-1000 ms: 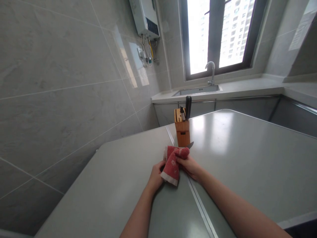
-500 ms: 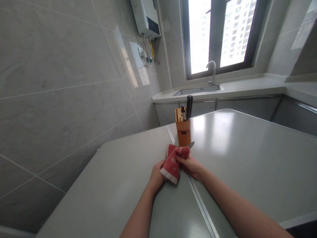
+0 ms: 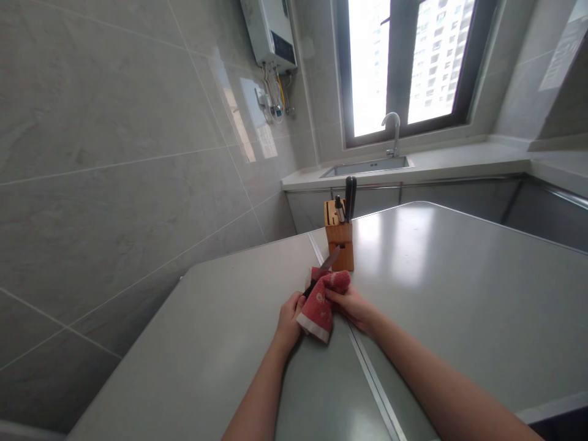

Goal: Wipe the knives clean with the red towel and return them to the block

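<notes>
My left hand (image 3: 289,318) grips the dark handle of a small knife (image 3: 325,269), whose blade points up and away toward the knife block. My right hand (image 3: 351,305) is closed on a red cloth (image 3: 320,303) with a pale hem, bunched beside the knife handle. Both hands hover just above the grey table (image 3: 229,343), near its centre seam. A wooden knife block (image 3: 339,236) stands just beyond the hands, with two dark handles sticking out of its top.
A tiled wall runs along the left. Behind the table, a counter holds a steel sink (image 3: 367,165) with a curved tap (image 3: 392,131) under a window. A white water heater (image 3: 271,30) hangs on the wall.
The knife blade came out of the cloth: it lay to the right under the cloth with only its tip showing, and it now points up to the left of the cloth.
</notes>
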Action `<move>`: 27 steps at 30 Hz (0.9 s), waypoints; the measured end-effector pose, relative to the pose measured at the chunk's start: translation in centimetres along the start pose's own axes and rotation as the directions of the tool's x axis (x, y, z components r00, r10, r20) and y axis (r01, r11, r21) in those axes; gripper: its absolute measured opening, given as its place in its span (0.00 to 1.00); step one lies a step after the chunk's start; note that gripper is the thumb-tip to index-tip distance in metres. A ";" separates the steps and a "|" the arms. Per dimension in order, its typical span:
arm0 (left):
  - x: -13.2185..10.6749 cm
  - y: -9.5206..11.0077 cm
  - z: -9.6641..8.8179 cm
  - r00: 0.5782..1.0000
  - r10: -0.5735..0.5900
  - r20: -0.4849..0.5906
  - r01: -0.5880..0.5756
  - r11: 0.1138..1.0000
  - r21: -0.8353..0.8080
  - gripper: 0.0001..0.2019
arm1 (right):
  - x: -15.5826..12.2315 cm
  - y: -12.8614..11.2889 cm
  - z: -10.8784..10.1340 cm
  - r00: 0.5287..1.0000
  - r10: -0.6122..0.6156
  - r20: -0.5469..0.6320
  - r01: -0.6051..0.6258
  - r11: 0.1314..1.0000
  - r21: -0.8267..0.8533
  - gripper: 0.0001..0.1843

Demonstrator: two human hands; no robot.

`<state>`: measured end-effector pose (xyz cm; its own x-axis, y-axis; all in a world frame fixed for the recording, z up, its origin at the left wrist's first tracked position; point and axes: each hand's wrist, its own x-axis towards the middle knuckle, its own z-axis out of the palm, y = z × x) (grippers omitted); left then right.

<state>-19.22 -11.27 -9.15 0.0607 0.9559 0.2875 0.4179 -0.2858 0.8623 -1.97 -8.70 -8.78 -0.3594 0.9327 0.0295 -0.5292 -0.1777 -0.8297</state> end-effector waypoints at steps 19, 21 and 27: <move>-0.2 0.7 0.1 0.995 0.009 0.101 -0.003 0.998 -0.058 0.06 | 0.1 0.3 -0.3 1.000 0.002 -0.028 -0.002 1.000 -0.021 0.23; -0.2 0.8 0.1 0.995 0.012 0.104 -0.006 0.998 -0.058 0.06 | 0.1 0.2 -0.3 1.000 0.004 -0.027 -0.004 1.000 -0.022 0.23; -0.2 0.7 0.2 0.993 0.029 0.112 -0.027 0.999 -0.021 0.08 | 0.0 0.1 -0.2 1.000 0.011 -0.005 -0.011 1.000 -0.027 0.22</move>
<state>-18.79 -11.67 -8.71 0.1739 0.9487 0.2641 0.3968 -0.3130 0.8629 -1.89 -8.68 -9.00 -0.3610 0.9324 0.0175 -0.5041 -0.1793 -0.8448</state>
